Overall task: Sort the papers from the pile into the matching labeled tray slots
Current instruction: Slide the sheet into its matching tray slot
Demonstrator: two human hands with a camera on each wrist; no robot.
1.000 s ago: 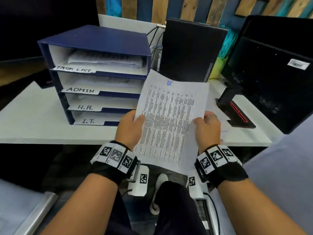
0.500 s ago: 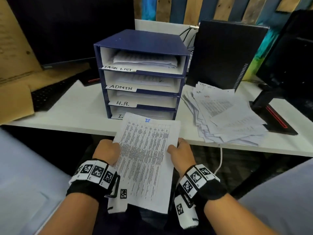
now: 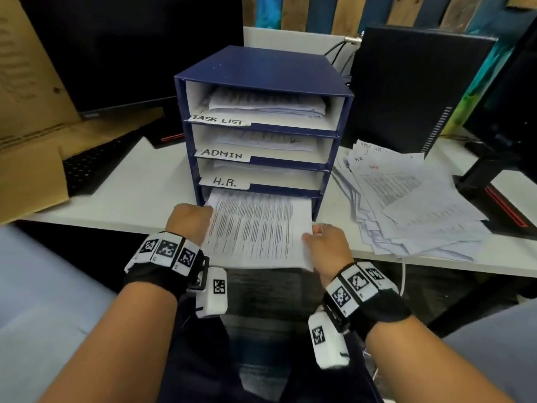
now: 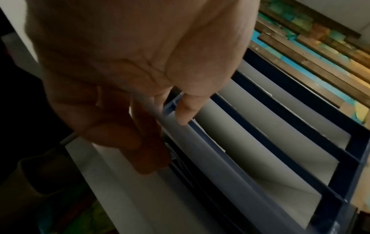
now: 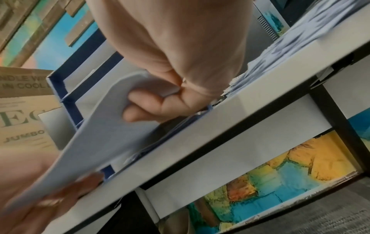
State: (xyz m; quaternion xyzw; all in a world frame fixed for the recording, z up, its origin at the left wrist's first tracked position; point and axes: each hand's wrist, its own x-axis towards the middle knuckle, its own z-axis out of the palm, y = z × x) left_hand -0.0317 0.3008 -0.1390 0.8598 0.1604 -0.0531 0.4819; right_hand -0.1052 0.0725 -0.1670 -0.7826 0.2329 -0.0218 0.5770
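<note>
Both hands are gripping one printed sheet (image 3: 255,228) by its side edges — the left hand (image 3: 190,221) is pinching the left edge with curled fingers, and the right hand (image 3: 327,245) is curling round the right edge, thumb on top. The sheet's far end is sitting just inside the lowest slot of the blue tray (image 3: 261,68), under the slot labelled H.R.; the lowest slot's own label is hidden by the paper. The near half is hanging out over the front edge of the worktop (image 3: 139,199), in front of the tray.

Several things could go wrong from here, as I judge it. The sheet is limp and, in the right wrist view, is bowing between the hands, so the leading edge could be catching on papers already in that slot and buckling rather than sliding. Pushing harder on one side than the other could be skewing it against the tray's side wall and creasing a corner. The left fingers (image 4: 186,110) are lying right at the tray's front rim, so they could be jamming there before the sheet is fully home. Letting go too early could be leaving it drooping off the worktop and slipping out.

To the right of the tray, the unsorted pile (image 3: 412,199) is lying fanned out, with more to file.
</note>
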